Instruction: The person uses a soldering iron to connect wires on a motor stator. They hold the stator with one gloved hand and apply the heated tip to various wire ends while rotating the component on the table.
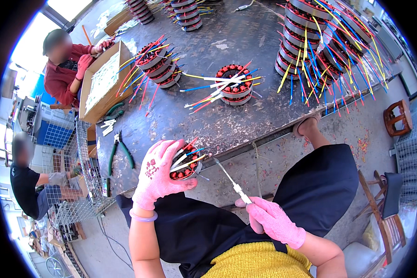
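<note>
My left hand (158, 173), in a pink glove, is wrapped round a small motor stator (186, 172) at the table's near edge. Red windings fill its ring, and red, blue, yellow and white-sleeved leads stick out. In its pink glove, my right hand (275, 220) is closed on a thin whitish stick-like piece (231, 180) with a thicker white part by the fingers. Its far end points up and left toward the stator; whether they touch I cannot tell. Green-handled pliers (120, 153) lie left of my left hand, with short white sleeves (108, 126) beyond them.
Another stator (236, 85) with white-sleeved leads stands on the dark worn table (194, 125). Stacked stators (157, 65) rise behind, with taller stacks (306, 41) at right. A cardboard box (105, 83) holds white pieces. Two people sit at left beside a wire cage (74, 185); a wooden chair (380, 213) stands right.
</note>
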### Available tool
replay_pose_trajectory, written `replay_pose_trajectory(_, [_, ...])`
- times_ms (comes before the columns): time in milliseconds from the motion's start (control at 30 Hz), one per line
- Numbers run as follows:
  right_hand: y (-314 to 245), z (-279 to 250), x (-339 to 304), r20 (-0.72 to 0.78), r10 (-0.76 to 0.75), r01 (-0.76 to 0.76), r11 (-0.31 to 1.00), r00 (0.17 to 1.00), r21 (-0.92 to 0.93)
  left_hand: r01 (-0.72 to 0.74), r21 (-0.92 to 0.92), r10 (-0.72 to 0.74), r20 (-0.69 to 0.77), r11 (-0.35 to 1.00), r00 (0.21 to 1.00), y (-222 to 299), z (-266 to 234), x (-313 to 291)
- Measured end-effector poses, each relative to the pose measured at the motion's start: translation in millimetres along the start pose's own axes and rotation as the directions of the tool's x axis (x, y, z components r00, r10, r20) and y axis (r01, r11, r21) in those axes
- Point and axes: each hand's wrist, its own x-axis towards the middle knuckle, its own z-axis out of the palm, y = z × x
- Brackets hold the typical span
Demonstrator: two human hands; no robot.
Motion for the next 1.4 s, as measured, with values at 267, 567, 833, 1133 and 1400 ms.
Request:
replay_pose_trajectory(267, [8.0,-1.7,1.1,0.000,0.000,0.000,1.000,1.000,0.009,0.005,0.009,-0.005,0.002,1.000,1.000,0.6,-0.5,0.6])
replay_pose_trajectory(567, [5.4,-0.7,0.6,0.003,-0.014,0.013,0.999,1.000,0.047,-0.013,0.008,0.013,-0.012,1.000,1.000,0.1,-0.3,0.6])
replay_pose_trajectory(833, [4.7,-0.1,0.3,-0.003,-0.009,0.009,0.999,1.000,0.034,-0.003,0.006,0.003,0.001,1.000,1.000,1.6,-1.1,1.4])
replay_pose_trajectory(1133, [8.5,-1.5,0.3,0.005,-0.015,0.015,0.999,1.000,0.037,-0.012,-0.004,0.012,-0.004,1.000,1.000,0.6,-0.5,1.1])
replay_pose_trajectory(1400, [1.5,-1.2,-0.6,0.001,-0.006,0.006,1.000,1.000,-0.016,-0.008,0.007,0.008,-0.002,1.000,1.000,1.2,-0.5,0.6])
